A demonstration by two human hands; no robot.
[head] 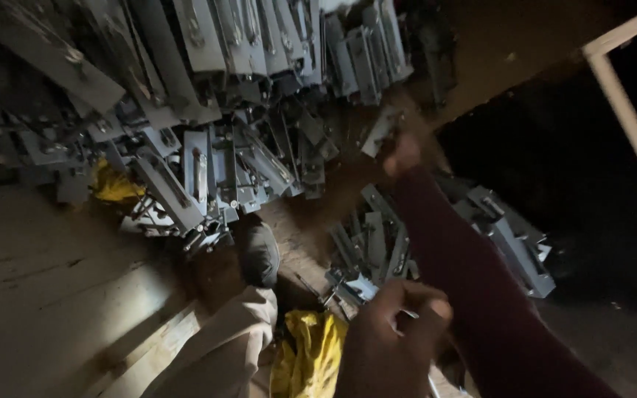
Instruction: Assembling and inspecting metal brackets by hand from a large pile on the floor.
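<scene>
1. Nearest the lens, we note our left hand (392, 339), curled shut; a thin metal piece shows at its fingers, though we cannot identify it.
2. Just left of that hand lies a yellow cloth (311, 354).
3. Our right hand (401, 151), in a dark red sleeve (473, 287), reaches beyond the left hand and grasps a grey metal bracket (380, 131); motion blur obscures the grip.
4. Beyond the cloth, a shoe (259, 254) rests on the wooden floor (53, 280).
5. Past the shoe, grey brackets sit heaped in a pile (208, 88).
</scene>
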